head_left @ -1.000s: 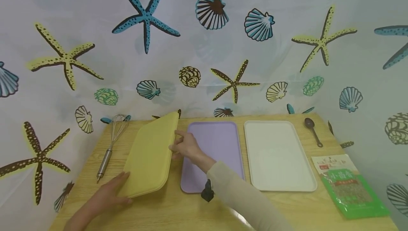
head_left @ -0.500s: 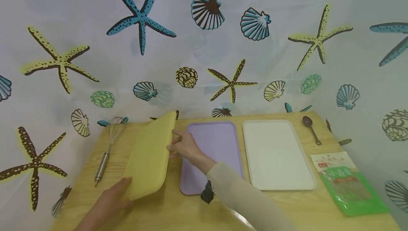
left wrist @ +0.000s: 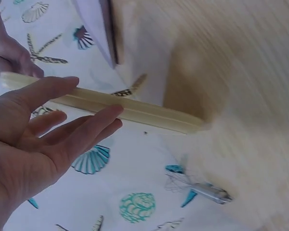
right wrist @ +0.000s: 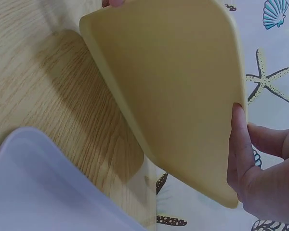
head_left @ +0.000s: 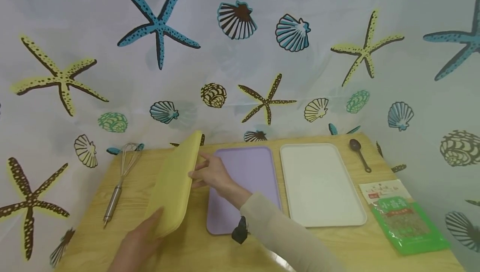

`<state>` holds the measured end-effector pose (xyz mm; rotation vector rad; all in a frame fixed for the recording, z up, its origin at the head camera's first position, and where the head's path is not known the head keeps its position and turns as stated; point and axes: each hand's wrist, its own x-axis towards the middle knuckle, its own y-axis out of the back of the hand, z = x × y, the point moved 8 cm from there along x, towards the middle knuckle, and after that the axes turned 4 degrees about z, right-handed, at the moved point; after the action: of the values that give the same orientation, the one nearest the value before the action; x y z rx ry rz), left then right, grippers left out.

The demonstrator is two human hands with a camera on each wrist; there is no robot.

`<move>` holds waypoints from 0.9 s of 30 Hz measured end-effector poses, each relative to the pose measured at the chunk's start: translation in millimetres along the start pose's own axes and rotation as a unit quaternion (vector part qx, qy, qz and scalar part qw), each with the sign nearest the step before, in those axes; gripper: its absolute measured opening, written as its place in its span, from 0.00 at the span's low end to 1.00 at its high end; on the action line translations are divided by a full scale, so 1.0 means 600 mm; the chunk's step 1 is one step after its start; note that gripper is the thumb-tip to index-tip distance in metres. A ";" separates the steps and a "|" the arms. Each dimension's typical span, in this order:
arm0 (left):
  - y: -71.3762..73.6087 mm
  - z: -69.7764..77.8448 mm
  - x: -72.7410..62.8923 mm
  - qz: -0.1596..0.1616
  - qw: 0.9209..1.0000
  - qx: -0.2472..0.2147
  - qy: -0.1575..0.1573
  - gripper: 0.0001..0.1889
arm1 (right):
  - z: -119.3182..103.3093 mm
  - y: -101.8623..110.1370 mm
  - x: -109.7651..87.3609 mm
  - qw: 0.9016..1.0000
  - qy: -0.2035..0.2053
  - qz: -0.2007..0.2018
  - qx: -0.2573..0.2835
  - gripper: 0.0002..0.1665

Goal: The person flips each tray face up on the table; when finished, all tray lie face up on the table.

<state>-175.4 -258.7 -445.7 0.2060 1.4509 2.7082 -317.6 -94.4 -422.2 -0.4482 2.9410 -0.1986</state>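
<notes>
A yellow tray [head_left: 174, 184] stands steeply tilted over the left part of the table, its right long side raised. My right hand [head_left: 213, 174] pinches that raised side, fingers against one face and thumb on the other, as the right wrist view shows. At the near short end, my left hand [head_left: 140, 236] holds the rim. In the left wrist view the tray's thin edge [left wrist: 149, 113] runs between the thumb and fingers of my left hand [left wrist: 33, 144]. Just right of it, a purple tray [head_left: 243, 172] lies flat, partly hidden behind my right forearm.
A whisk [head_left: 117, 193] lies left of the yellow tray. Right of the purple tray is a white tray [head_left: 318, 184], then a dark spoon [head_left: 360, 155] and a green-and-white packet [head_left: 406, 218]. A patterned cloth [head_left: 225, 63] hangs behind the wooden table [head_left: 210, 251].
The yellow tray has tipped closer to upright, showing a narrower face in the head view. My left hand has shifted right along with it, while my right hand keeps its grip.
</notes>
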 end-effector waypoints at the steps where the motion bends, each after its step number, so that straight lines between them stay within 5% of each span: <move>1: 0.003 0.012 -0.001 0.009 1.000 -0.002 -0.007 0.40 | -0.003 -0.001 -0.001 1.000 0.001 0.001 0.004 0.47; 11: 0.029 0.109 -0.011 0.096 0.992 0.016 -0.079 0.49 | -0.020 -0.006 -0.001 1.000 0.005 -0.003 0.026 0.46; 19: 0.028 0.129 -0.014 0.095 0.991 0.026 -0.088 0.52 | -0.027 -0.013 -0.008 0.999 0.005 -0.001 0.037 0.45; 27: 0.052 0.152 -0.017 0.196 0.968 0.044 -0.151 0.42 | -0.039 -0.020 -0.008 0.999 0.013 -0.013 0.036 0.45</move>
<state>-152.0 -201.9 -370.9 0.9603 1.5727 2.7253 -313.8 -101.6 -396.7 -0.4766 2.9434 -0.3148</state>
